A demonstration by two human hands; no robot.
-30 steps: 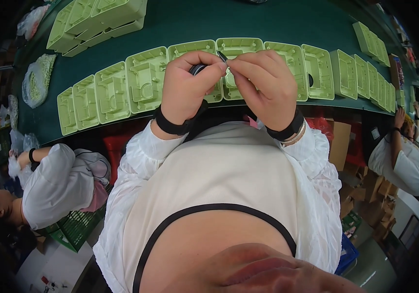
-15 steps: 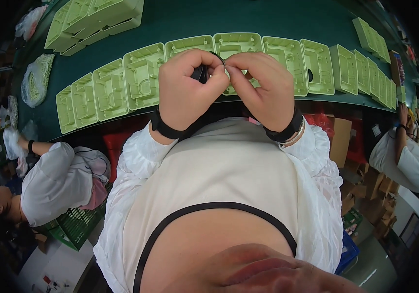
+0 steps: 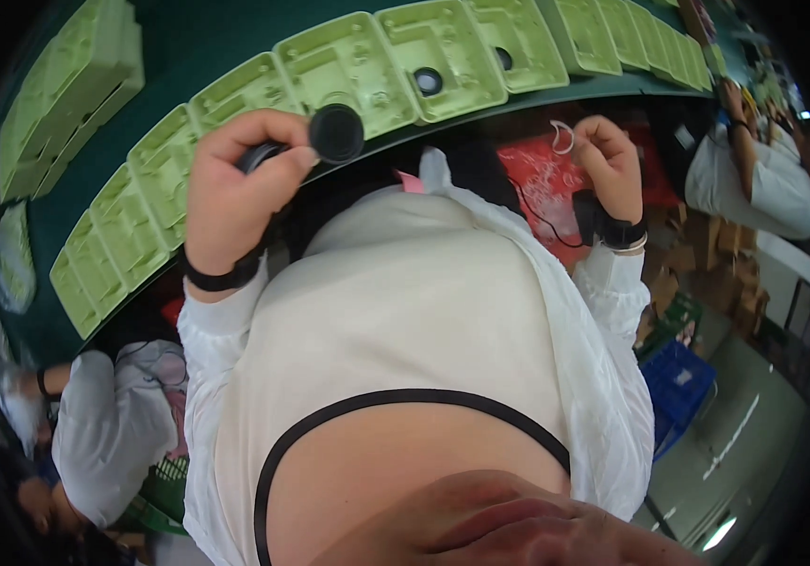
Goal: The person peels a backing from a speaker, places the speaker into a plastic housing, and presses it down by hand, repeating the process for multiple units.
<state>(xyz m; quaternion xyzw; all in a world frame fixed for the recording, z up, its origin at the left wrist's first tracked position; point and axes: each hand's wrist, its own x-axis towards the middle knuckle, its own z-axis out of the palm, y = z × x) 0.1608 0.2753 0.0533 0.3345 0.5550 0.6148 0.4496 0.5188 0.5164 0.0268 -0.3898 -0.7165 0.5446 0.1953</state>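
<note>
My left hand (image 3: 235, 208) pinches a round black disc (image 3: 336, 134) with a raised rim between thumb and forefinger. Another dark piece (image 3: 262, 154) is partly hidden inside that hand's curled fingers. Off to the right, my right hand (image 3: 612, 165) pinches a thin white ring-shaped strip (image 3: 563, 138), curved and apart from the disc. Beyond my hands runs a row of light green plastic housings (image 3: 334, 71), open side up. One housing contains a round black part with a pale centre (image 3: 428, 81); a second dark round part (image 3: 503, 58) sits in the housing to its right.
Housings are stacked at the far left (image 3: 66, 94) of the green table, near a plastic bag (image 3: 14, 259). Red plastic (image 3: 537, 179) lies below the table edge under my right hand. Co-workers sit on both sides. A blue crate (image 3: 678, 387) and cardboard boxes stand at right.
My hands were together and have moved apart. The left now shows the black disc; the right has swung out rightward with the white strip. The view has shifted along the row.
</note>
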